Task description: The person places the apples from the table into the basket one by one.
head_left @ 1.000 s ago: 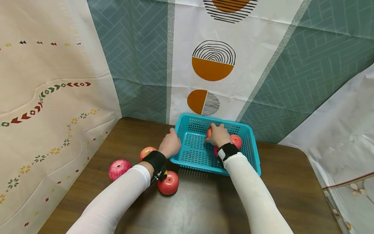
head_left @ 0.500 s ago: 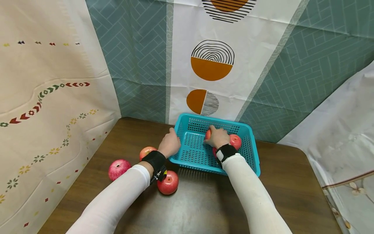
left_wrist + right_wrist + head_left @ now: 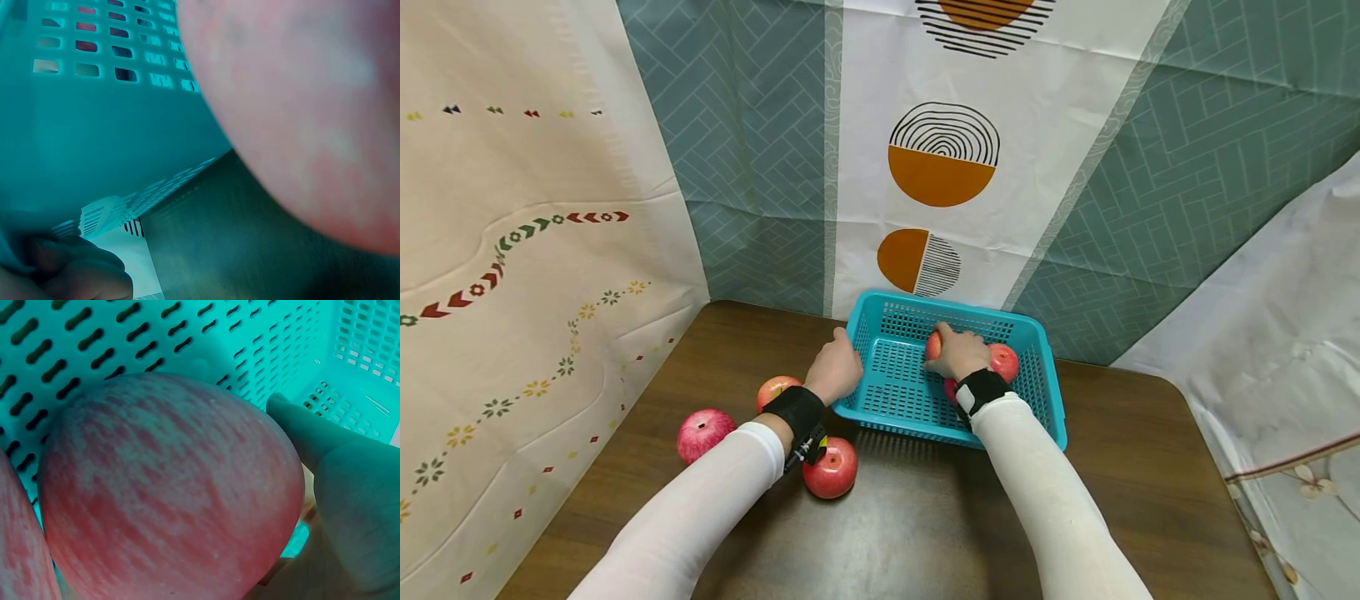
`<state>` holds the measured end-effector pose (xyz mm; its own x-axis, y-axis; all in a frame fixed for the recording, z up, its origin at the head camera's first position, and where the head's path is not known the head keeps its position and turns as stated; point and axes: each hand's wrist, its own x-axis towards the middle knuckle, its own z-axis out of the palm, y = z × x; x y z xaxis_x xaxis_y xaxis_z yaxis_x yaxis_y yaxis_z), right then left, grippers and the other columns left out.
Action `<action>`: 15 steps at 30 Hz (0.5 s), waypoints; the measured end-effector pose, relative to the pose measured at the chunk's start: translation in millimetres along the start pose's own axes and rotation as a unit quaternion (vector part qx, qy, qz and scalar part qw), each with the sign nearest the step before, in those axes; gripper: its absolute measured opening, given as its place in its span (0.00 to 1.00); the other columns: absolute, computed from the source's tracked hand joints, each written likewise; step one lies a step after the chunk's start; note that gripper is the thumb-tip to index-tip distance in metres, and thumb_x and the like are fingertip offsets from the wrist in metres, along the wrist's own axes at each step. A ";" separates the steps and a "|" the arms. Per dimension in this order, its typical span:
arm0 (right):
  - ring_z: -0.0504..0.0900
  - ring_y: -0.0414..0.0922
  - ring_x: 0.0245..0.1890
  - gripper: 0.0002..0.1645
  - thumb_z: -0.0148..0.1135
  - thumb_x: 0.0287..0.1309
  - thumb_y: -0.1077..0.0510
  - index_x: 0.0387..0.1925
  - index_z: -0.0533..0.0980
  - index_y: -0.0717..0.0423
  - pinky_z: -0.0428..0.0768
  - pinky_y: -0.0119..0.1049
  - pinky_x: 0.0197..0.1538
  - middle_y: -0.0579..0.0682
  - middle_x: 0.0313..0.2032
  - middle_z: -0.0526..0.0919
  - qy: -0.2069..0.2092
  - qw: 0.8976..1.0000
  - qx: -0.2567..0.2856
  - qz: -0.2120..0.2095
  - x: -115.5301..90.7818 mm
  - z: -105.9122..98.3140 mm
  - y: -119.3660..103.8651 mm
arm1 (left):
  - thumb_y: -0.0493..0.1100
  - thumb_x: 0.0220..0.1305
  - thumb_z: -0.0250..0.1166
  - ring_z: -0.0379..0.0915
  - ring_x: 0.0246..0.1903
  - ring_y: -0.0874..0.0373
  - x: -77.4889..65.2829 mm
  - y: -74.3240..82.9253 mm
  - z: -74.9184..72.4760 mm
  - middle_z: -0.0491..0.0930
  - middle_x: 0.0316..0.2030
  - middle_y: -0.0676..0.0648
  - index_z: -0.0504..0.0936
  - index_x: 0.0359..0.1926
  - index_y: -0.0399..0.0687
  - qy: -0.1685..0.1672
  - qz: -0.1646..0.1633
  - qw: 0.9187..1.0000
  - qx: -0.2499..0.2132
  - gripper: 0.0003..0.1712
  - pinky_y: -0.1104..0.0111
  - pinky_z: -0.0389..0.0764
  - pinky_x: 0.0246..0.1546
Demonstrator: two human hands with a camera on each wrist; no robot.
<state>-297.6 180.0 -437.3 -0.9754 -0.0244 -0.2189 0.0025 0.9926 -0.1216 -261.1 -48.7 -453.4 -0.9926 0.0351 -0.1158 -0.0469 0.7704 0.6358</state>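
My left hand [image 3: 835,367] grips the left rim of a turquoise slotted plastic basket [image 3: 880,421]; its curled fingers [image 3: 87,272] show at the rim in the left wrist view. Inside the basket, my right hand [image 3: 961,354] holds a red apple [image 3: 933,345] between thumb and fingers. Another apple [image 3: 1003,361] lies to the right of that hand, and a darker pink one [image 3: 951,390] is partly hidden under the wrist. A striped apple [image 3: 175,487] fills the right wrist view, with the thumb [image 3: 300,425] at its right edge.
Three apples lie on the brown wooden table [image 3: 917,533]: a pink one [image 3: 704,435] at left, a yellowish-red one [image 3: 775,390] behind the left wrist, and a red one [image 3: 831,468] beside it. Patterned cloth [image 3: 760,167] hangs behind the basket and along both sides.
My right hand has sunk very slightly in the basket with the apple. The left hand stays on the rim, and the other apples lie as before.
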 end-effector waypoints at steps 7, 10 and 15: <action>0.75 0.72 0.63 0.52 0.74 0.65 0.39 0.82 0.60 0.44 0.78 0.66 0.59 0.75 0.63 0.74 -0.012 1.000 0.003 -0.001 -1.7 -2.9 -0.8 | 0.41 0.84 0.52 0.86 0.35 0.42 -1.1 0.9 -0.9 0.82 0.44 0.31 0.61 0.68 0.30 -0.004 -0.004 1.000 0.000 0.23 0.52 0.85 0.33; 0.74 0.72 0.64 0.53 0.75 0.65 0.40 0.82 0.59 0.44 0.78 0.67 0.59 0.75 0.64 0.74 -0.014 1.000 0.007 -0.002 -1.6 -3.5 -1.0 | 0.42 0.84 0.53 0.86 0.35 0.42 -1.9 1.5 -2.1 0.82 0.44 0.31 0.61 0.69 0.31 -0.002 -0.006 1.000 -0.002 0.24 0.52 0.85 0.34; 0.73 0.74 0.65 0.54 0.75 0.65 0.41 0.83 0.56 0.46 0.78 0.67 0.59 0.76 0.65 0.73 -0.013 1.000 0.007 -0.002 -1.5 -3.0 -2.5 | 0.42 0.84 0.53 0.86 0.35 0.43 -1.2 0.7 -1.7 0.82 0.44 0.31 0.61 0.68 0.31 -0.005 -0.004 1.000 -0.008 0.23 0.52 0.86 0.34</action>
<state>-296.8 177.9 -433.8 -0.9695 -0.0317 -0.2432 0.0020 0.9906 -0.1370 -260.2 -49.2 -451.5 -0.9912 0.0357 -0.1273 -0.0558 0.7599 0.6477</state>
